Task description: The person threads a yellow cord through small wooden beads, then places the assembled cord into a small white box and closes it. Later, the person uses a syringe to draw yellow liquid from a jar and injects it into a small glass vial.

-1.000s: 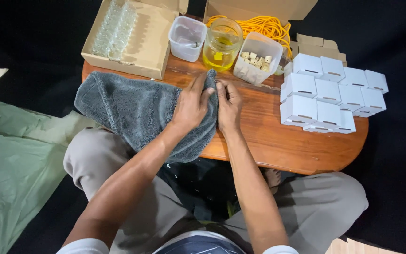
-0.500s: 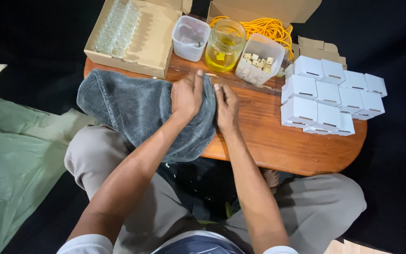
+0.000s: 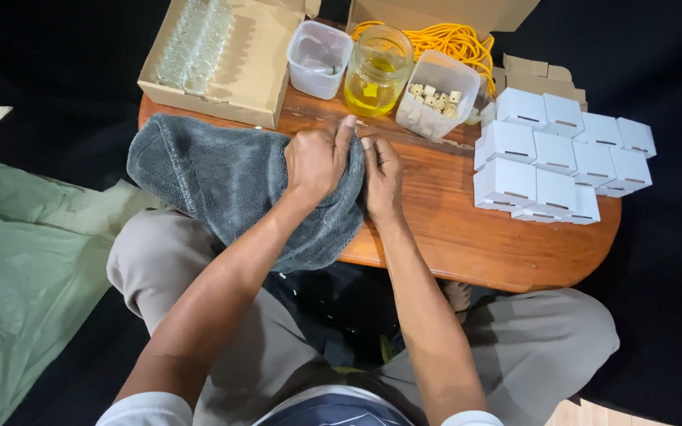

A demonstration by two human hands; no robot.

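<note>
A grey towel [image 3: 215, 181] lies spread over the left half of a small oval wooden table [image 3: 475, 237], its near edge hanging over the front. My left hand [image 3: 319, 158] rests on the towel's right end with fingers curled, gripping the cloth. My right hand [image 3: 382, 175] sits right beside it at the towel's right edge, fingers pinching the cloth. Whatever may be between the fingers is hidden.
At the back stand an open cardboard box [image 3: 226, 63] with clear glass pieces, a clear tub [image 3: 319, 59], a jar of yellow liquid [image 3: 376, 71], a tub of small beige pieces [image 3: 436, 99] and yellow cord [image 3: 451, 39]. Several white boxes [image 3: 554, 158] fill the right.
Both hands have drawn together at the towel's right edge, the left hand's fingers curling from flat into a grip.
</note>
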